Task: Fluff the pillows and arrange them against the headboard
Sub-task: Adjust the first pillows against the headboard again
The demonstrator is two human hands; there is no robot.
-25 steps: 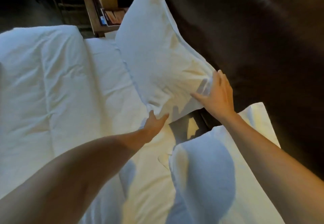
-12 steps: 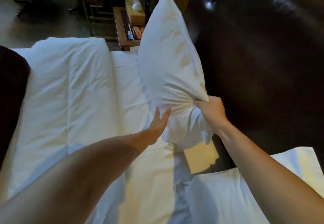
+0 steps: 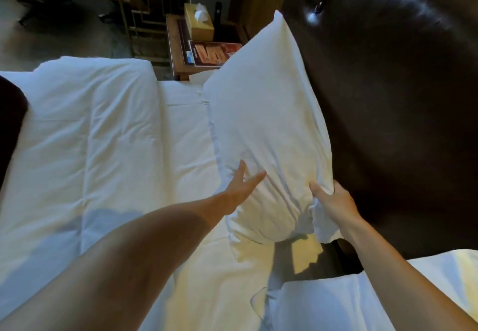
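White pillow (image 3: pixel 266 128) leans against the headboard (image 3: pixel 401 123) at two o'clock; right hand (image 3: pixel 333 201) grips its corner, left hand (image 3: pixel 240 188) presses it, fingers spread wide.

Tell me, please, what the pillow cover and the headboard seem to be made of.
Pillow: white woven fabric, probably cotton, matte; it creases where the right hand bunches it. Headboard: dark brown leather or imitation, glossy; it shows soft highlights.

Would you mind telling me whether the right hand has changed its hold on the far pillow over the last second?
Yes. The right hand lay flat against the pillow edge near the headboard; now it bunches the near corner.
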